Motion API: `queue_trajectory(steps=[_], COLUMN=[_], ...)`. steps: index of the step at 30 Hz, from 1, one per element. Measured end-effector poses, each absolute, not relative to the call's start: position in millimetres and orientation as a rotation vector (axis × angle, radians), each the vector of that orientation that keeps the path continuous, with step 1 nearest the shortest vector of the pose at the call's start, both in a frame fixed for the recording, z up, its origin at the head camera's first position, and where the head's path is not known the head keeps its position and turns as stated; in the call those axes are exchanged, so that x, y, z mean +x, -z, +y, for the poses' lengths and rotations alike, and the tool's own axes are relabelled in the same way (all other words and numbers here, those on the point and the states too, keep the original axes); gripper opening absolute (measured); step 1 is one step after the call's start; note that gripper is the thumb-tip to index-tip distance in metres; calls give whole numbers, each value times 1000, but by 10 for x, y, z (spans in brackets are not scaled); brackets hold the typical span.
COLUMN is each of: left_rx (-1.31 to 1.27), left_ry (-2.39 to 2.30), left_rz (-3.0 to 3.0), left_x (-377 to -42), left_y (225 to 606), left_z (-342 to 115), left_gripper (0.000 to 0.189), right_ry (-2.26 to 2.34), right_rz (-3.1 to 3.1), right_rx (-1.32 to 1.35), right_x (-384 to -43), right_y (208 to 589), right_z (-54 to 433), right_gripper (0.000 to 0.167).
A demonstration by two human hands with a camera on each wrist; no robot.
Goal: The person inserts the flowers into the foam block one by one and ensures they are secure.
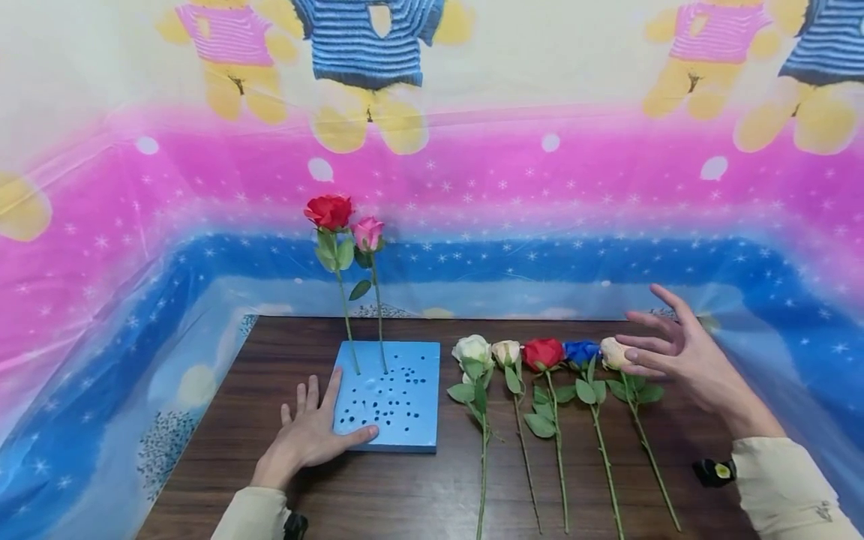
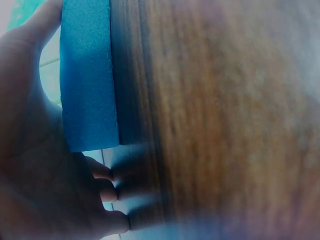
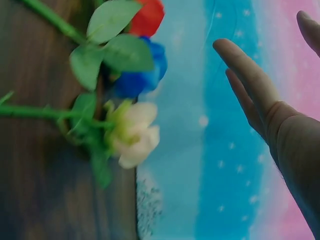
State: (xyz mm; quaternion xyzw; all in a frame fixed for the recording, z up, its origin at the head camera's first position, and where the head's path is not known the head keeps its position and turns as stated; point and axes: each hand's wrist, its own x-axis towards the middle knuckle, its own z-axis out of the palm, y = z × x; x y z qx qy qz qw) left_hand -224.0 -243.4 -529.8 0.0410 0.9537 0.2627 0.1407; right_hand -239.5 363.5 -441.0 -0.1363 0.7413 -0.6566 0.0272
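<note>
A light-blue foam block (image 1: 421, 435) with many holes lies on the table. My left hand (image 1: 304, 435) rests at its left front corner, fingers spread, the thumb lying on top. A red rose (image 1: 328, 213) and a pink rose (image 1: 368, 234) stand upright in the block's back holes. My right hand (image 1: 682, 360) is raised over the cream rose (image 1: 613, 352) at the right, fingers spread and holding nothing. The right wrist view shows this hand apart from the rose heads. Beside that rose lie a blue rose (image 1: 582, 352) and another red rose (image 1: 543, 353).
Further left in the same row lie a pale cream rose (image 1: 506, 352) and a white rose (image 1: 472, 351), stems towards the front. The dark wooden table (image 1: 223, 442) ends at a patterned cloth backdrop (image 1: 472, 180) behind and at the sides.
</note>
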Motion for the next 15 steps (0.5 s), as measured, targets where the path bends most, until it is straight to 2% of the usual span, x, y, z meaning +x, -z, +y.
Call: queue_trajectory(steps=[8, 15], left_rx=[125, 128], left_ry=[-750, -767], left_rz=[2745, 2730], left_x=[-2236, -2237], left_y=[5276, 5267], left_z=[-2443, -2438], left_gripper=[136, 136], right_ry=[2041, 1906], right_rz=[2183, 2169], right_rx=[-499, -488], right_x=[-2214, -2064], right_y=[4706, 5016], right_z=[3992, 4150], right_gripper=[109, 94])
